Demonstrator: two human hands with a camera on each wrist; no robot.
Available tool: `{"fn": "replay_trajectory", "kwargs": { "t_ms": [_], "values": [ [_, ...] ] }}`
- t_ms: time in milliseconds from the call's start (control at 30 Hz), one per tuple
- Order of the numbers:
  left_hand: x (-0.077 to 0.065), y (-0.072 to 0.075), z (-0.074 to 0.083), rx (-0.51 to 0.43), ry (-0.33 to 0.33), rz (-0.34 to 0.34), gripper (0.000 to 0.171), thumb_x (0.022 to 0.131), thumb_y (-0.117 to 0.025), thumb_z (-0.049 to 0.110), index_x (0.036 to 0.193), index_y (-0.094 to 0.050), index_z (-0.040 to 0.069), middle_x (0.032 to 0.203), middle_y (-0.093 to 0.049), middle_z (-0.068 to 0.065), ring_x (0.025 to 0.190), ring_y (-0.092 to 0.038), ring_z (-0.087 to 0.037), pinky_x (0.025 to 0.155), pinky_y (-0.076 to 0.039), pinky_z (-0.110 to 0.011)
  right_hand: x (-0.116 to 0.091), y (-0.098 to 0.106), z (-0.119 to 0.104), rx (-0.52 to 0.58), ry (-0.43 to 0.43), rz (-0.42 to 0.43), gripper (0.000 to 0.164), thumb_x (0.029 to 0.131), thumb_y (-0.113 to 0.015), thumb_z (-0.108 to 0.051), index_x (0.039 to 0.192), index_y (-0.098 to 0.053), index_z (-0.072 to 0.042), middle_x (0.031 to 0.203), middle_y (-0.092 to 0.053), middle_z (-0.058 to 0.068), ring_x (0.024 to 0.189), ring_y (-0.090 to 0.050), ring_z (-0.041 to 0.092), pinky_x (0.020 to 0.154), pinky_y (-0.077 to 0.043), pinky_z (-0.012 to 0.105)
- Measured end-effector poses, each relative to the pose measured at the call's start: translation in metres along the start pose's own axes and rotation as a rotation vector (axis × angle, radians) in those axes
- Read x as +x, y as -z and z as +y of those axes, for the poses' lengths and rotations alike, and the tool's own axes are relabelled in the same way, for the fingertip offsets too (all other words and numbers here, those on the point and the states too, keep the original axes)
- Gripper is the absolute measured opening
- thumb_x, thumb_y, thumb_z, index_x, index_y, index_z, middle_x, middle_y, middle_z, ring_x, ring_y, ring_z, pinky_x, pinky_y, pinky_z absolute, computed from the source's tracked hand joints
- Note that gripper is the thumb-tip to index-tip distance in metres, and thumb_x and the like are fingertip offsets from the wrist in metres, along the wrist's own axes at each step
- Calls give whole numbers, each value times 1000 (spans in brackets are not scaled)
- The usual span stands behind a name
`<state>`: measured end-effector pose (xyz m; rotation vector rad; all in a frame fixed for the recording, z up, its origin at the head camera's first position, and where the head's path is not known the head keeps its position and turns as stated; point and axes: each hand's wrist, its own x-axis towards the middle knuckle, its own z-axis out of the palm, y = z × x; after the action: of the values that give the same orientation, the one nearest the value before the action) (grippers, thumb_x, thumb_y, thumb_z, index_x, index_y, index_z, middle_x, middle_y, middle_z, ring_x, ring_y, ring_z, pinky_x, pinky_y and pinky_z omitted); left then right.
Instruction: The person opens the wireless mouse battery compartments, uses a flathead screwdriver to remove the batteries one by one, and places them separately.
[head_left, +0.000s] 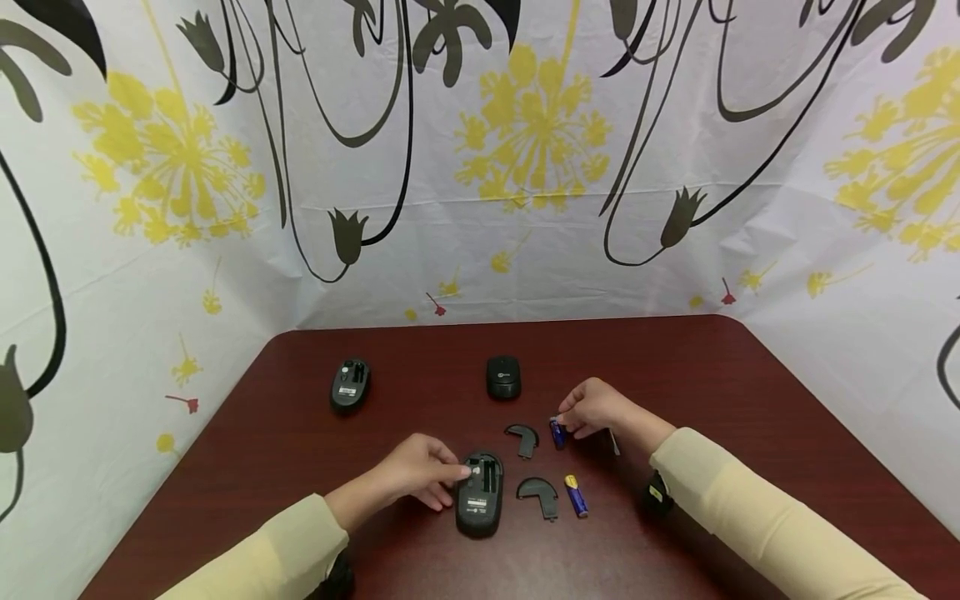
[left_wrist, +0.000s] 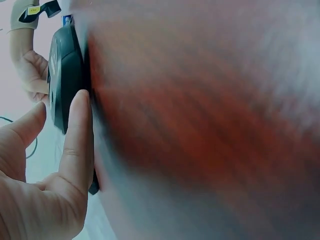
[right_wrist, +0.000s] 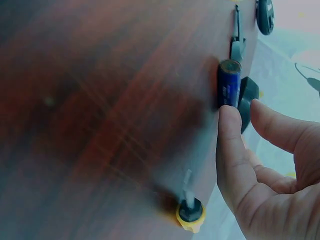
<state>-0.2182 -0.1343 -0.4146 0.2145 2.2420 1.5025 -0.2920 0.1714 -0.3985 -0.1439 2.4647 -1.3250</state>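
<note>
A black computer mouse (head_left: pixel 480 493) lies upside down with its battery bay uncovered. My left hand (head_left: pixel 426 472) grips its left edge, thumb on top near the bay. In the left wrist view, the index fingertip meets the side of the mouse (left_wrist: pixel 66 75). My right hand (head_left: pixel 594 407) is at a blue AA battery (head_left: pixel 557 432). The right wrist view has the index fingertip at the end of the battery (right_wrist: pixel 229 87), with a gap between thumb and battery. A second battery (head_left: pixel 576 497), blue with a yellow end, lies right of the mouse.
Two curved black battery covers (head_left: pixel 527 440) (head_left: pixel 538 496) lie between mouse and batteries. Behind stand a mouse right side up (head_left: pixel 503 377) and an upturned mouse (head_left: pixel 350 385). A yellow-and-black tool (right_wrist: pixel 190 214) with a thin shaft lies near my right wrist. Patterned cloth (head_left: pixel 450 250) surrounds the table.
</note>
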Motion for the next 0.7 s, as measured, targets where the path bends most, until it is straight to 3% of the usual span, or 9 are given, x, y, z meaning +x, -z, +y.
{"fn": "replay_trajectory", "kwargs": {
  "t_ms": [167,400,533,700],
  "values": [
    [10,13,4,32,-69,28,30,87,-75,20,100,-65,-5,80,-69,-12,64,-69,-25,55,-58,-37,3,9,-5,-3,51,7,22,90,-68,-2,108,-64,11,92,-68,13,84,-68,28,70,-58,39],
    [34,30,10,129,-212,87,41,87,-75,24,114,-62,-5,90,-69,-11,78,-69,-26,64,-58,-36,11,17,-10,-8,155,-19,34,92,-67,-7,120,-59,11,106,-66,15,95,-66,28,77,-57,42],
    [50,36,14,274,-301,168,41,87,-75,25,116,-64,-1,100,-67,-8,83,-68,-23,70,-57,-35,19,16,-12,-62,223,-19,35,92,-67,-10,121,-60,9,105,-65,13,94,-65,29,78,-56,43],
    [72,42,18,462,-394,235,42,87,-75,26,121,-64,4,116,-65,-9,101,-63,-20,86,-52,-38,32,13,-16,-222,348,35,34,91,-70,-16,120,-64,3,106,-67,9,95,-65,27,77,-56,40]
  ]
}}
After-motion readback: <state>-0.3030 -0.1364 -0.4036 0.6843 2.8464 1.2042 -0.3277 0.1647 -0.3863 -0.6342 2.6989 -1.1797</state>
